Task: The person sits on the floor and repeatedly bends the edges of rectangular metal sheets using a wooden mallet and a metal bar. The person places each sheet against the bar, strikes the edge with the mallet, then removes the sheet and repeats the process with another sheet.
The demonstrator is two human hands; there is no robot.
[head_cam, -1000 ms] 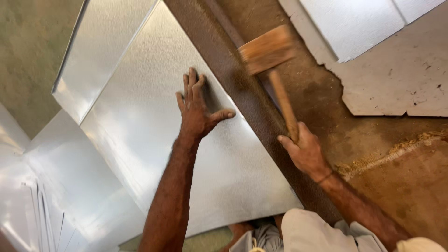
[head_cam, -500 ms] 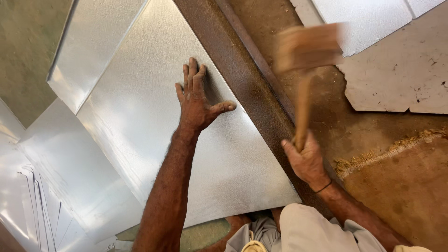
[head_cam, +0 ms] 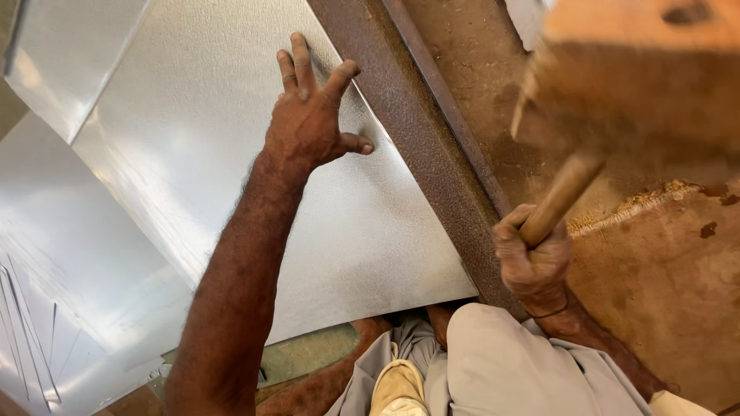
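Two hands busy: left hand (head_cam: 312, 123) flat, fingers spread, pressing galvanised metal sheet (head_cam: 254, 192) against rusty steel beam (head_cam: 416, 146) — sheet edge along beam. Right hand (head_cam: 532, 258) fisted tight on wooden mallet (head_cam: 617, 100) handle — head raised, blurred, near camera.

Wooden mallet head (head_cam: 640, 85), at 1 o'clock, is motion-blurred and cut by the top and right edges. I cannot see the metal sheet (head_cam: 231, 154) beyond the top edge, nor beneath my left hand (head_cam: 312, 123).
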